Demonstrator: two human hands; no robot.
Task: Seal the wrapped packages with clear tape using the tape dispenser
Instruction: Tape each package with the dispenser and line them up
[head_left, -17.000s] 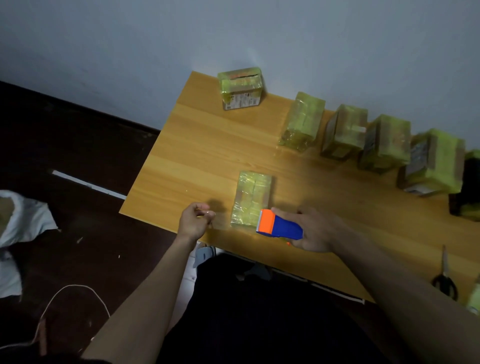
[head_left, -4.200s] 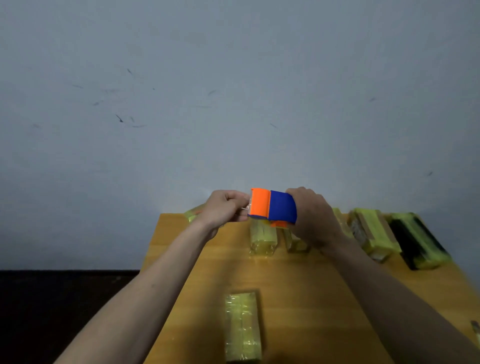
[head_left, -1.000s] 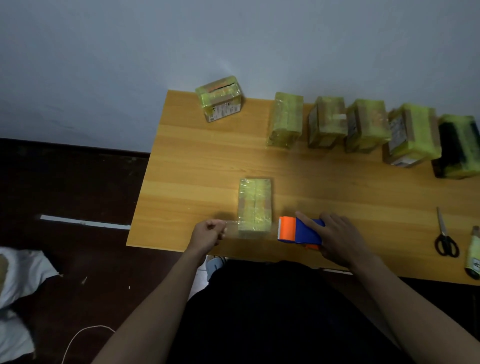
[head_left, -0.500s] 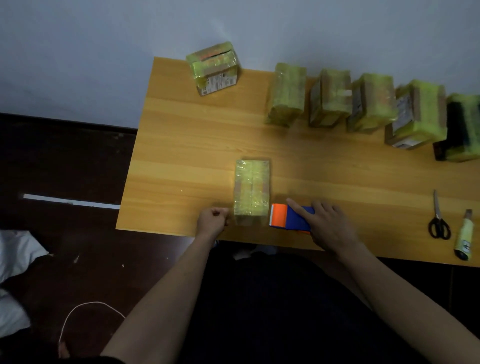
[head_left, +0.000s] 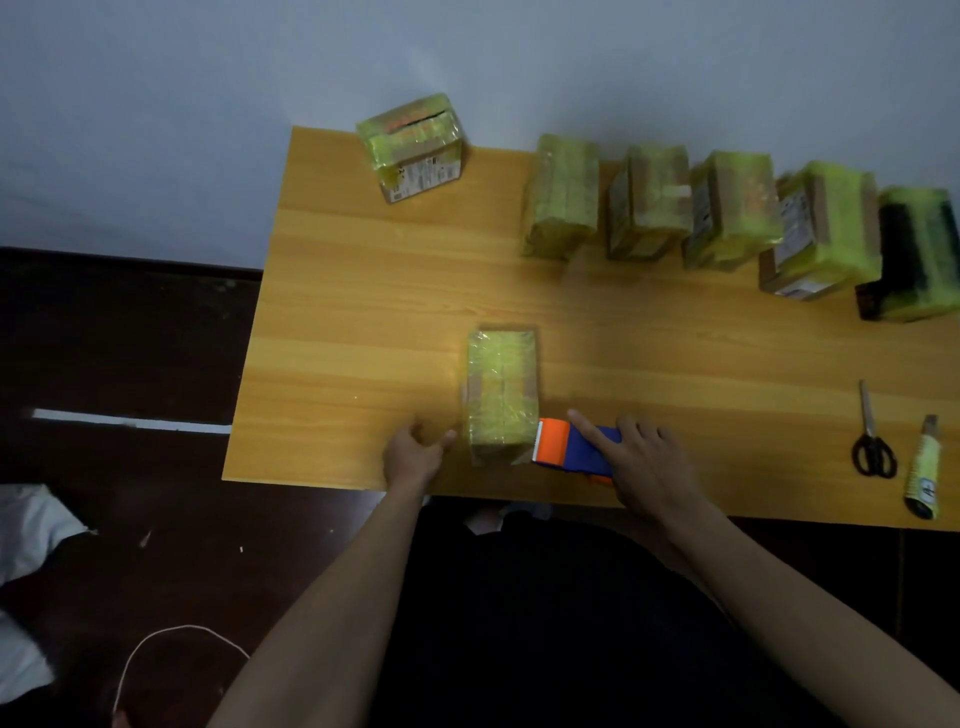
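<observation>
A yellow-green wrapped package (head_left: 501, 392) lies flat near the front edge of the wooden table (head_left: 363, 312). My right hand (head_left: 636, 460) grips the orange and blue tape dispenser (head_left: 574, 451), whose orange end touches the package's lower right corner; my index finger lies along its top. My left hand (head_left: 418, 452) rests on the table just left of the package, thumb tip against its lower left side, fingers loosely curled. Whether it still pinches tape I cannot tell.
A taller wrapped package (head_left: 415, 145) stands at the back left corner. Several more wrapped packages (head_left: 727, 208) line the back edge to the right. Scissors (head_left: 872, 441) and a utility knife (head_left: 924, 475) lie at the front right.
My left hand has moved right, up against the package's left side. The dispenser stays pressed at the package's lower right corner. The camera tilted slightly.
</observation>
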